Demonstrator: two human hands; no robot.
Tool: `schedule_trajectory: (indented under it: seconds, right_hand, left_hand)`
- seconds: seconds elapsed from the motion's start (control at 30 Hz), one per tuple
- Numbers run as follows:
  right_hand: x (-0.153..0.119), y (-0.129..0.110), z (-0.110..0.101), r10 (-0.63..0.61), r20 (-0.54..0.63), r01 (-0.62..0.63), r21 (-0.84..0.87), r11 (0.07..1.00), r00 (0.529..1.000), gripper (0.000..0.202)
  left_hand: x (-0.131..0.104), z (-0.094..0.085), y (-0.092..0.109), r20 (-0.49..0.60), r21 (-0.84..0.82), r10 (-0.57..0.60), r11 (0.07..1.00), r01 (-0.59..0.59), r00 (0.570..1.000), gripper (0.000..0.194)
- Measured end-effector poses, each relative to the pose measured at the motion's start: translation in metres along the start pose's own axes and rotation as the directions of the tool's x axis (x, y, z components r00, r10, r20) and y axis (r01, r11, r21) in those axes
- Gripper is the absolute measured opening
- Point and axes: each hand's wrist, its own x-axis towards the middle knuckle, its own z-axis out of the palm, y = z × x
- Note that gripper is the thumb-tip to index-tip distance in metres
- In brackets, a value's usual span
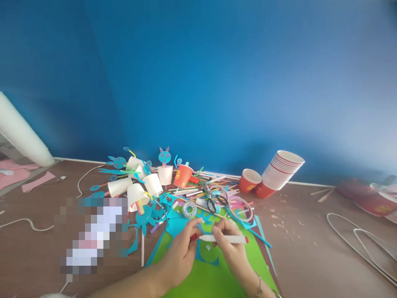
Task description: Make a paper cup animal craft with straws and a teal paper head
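Note:
Over a green sheet of paper (204, 281) my right hand (232, 250) grips a white marker (237, 239) with a red end, its tip pointing left. Close to that tip, my left hand (181, 254) has its thumb and fingers closed on a small red marker cap (194, 237). The tip and the cap sit almost together; whether they touch I cannot tell. A cut blue paper scrap (201, 257) lies on the green sheet beneath my hands, with a small pale scrap (207, 247) near it.
Behind my hands lie scissors (211, 205), a tape roll (184, 210), a larger tape ring (230, 211) and several coloured sticks. White cups (165, 176) with blue paper animals crowd the left. A red cup (248, 182) and leaning cup stack (276, 176) stand right, by the blue wall (217, 82).

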Motion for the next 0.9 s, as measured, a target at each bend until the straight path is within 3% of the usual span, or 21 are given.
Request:
schedule_trajectory:
  seconds: [0.27, 0.43, 0.53, 0.73, 0.83, 0.9]
  right_hand:
    - [-0.01, 0.012, 0.004, -0.138, 0.124, 0.162, -0.216, 0.963, 0.983, 0.032]
    - [-0.019, 0.008, 0.009, -0.247, 0.255, 0.327, -0.347, 0.879, 0.935, 0.026]
    - [-0.021, 0.005, 0.012, -0.321, 0.312, 0.422, -0.346, 0.838, 0.894, 0.022]
    - [-0.021, 0.012, 0.019, -0.504, 0.396, 0.625, -0.292, 0.724, 0.768, 0.019]
    - [-0.021, 0.016, 0.022, -0.56, 0.418, 0.687, -0.272, 0.674, 0.715, 0.022]
    - [-0.021, 0.018, 0.024, -0.569, 0.412, 0.694, -0.282, 0.663, 0.712, 0.024]
  left_hand:
    - [-0.007, -0.005, 0.0, 0.082, 0.183, 0.063, 0.98, -0.077, 0.995, 0.048]
    - [-0.01, -0.003, 0.005, 0.159, 0.299, -0.039, 0.954, -0.011, 0.986, 0.058]
    - [-0.009, -0.002, 0.011, 0.186, 0.319, -0.142, 0.945, 0.077, 0.972, 0.059]
    - [-0.005, 0.0, 0.012, 0.254, 0.377, -0.277, 0.911, 0.169, 0.927, 0.079]
    - [-0.006, 0.002, 0.006, 0.246, 0.394, -0.304, 0.899, 0.191, 0.92, 0.073]
    - [-0.007, 0.003, 0.001, 0.227, 0.336, -0.283, 0.921, 0.198, 0.932, 0.066]
